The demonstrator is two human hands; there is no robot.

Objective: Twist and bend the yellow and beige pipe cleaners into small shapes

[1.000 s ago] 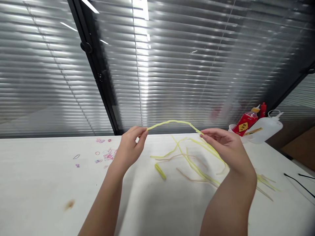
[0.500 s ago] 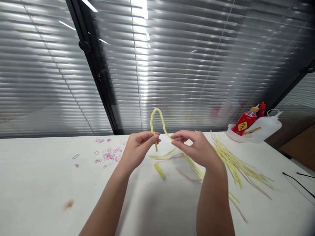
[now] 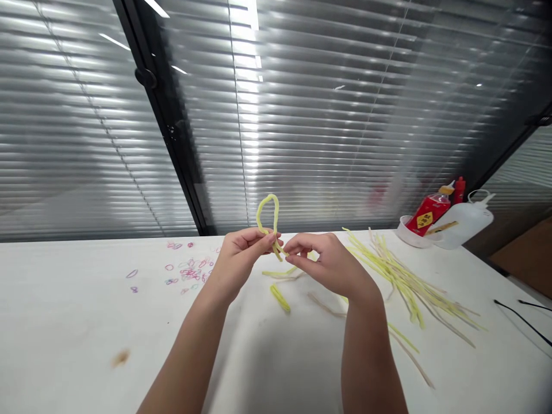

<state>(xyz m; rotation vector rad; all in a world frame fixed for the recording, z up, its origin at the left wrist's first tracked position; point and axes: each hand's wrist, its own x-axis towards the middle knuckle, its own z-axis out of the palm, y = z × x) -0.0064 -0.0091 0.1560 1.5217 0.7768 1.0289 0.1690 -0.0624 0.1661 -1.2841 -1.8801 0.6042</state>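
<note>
A yellow pipe cleaner (image 3: 266, 214) stands bent into a narrow upright loop above the white table (image 3: 77, 322). My left hand (image 3: 241, 259) pinches one end of it and my right hand (image 3: 325, 264) pinches the other end, the fingertips almost touching. Both hands hover just above the tabletop. A short folded yellow piece (image 3: 280, 299) lies on the table right below them. Several loose yellow and tan pipe cleaners (image 3: 401, 282) are spread to the right of my right hand.
Small pink and purple rubber bands (image 3: 190, 270) are scattered at the left. At the back right stand a white bowl (image 3: 409, 236), a red bottle (image 3: 426, 215) and a white jug (image 3: 468, 221). Black cables (image 3: 521, 319) lie at the right edge. Blinds close off the back.
My hands have come together from far apart. The pipe cleaner went from a wide shallow arch to a tight upright loop with its ends side by side.
</note>
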